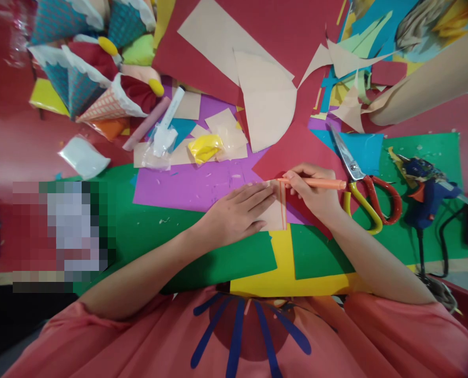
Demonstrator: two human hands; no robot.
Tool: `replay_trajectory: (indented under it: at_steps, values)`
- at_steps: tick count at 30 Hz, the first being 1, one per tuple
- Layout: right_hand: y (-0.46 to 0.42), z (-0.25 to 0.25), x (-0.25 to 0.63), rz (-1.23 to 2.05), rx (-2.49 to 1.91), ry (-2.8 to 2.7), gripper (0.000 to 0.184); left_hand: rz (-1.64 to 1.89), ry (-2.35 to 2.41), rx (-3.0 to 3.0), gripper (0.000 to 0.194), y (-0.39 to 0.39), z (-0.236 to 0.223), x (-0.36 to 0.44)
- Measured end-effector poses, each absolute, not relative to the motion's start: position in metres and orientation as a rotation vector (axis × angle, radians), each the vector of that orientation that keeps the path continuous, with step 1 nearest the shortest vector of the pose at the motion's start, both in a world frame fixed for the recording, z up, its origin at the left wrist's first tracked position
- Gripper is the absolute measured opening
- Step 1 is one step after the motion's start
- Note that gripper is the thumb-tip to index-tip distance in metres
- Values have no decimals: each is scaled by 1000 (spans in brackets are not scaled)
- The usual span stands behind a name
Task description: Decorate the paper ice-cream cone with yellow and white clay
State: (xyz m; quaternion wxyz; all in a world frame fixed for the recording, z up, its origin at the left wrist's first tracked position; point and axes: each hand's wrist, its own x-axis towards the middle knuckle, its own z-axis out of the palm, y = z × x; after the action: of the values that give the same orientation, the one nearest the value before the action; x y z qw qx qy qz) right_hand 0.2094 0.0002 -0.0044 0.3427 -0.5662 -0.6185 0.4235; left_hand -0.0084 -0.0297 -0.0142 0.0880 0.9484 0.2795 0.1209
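Observation:
My left hand (239, 212) lies flat, fingers stretched out, on a small beige sheet (275, 212) and covers much of it. In my right hand (314, 194) is an orange marker (324, 183), held between thumb and fingers. Its tip points left at the upper part of the beige sheet. Orange lines run down the sheet near its right edge. Beneath lie a purple sheet (170, 184) and a red sheet (292, 152). Just right of my right hand are scissors (354, 168) with red and yellow handles, blades apart.
A blue hot glue gun (426, 202) with its cord lies at the right. Fabric cones (84, 79) fill the upper left. A beige roll (426, 79) and paper scraps (352, 105) lie upper right. A yellow clay packet (205, 148) and half-round beige piece (267, 105) lie ahead.

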Motion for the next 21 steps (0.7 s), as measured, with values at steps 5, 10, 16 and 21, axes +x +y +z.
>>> replay_trajectory:
  at_steps: [5,10,16,21]
  values:
    - [1,-5,210,1080,-1478,-1627,22,327,840,2821,51,-30,-14,-8]
    - [0,-2,209,1113,-1461,-1634,22,353,832,2844,50,-30,-14,-8]
    - [1,-3,209,1093,-1462,-1614,23,348,827,2811,50,-30,-14,-8]
    - [1,-4,210,1052,-1477,-1665,22,320,841,2763,51,-30,-13,-7]
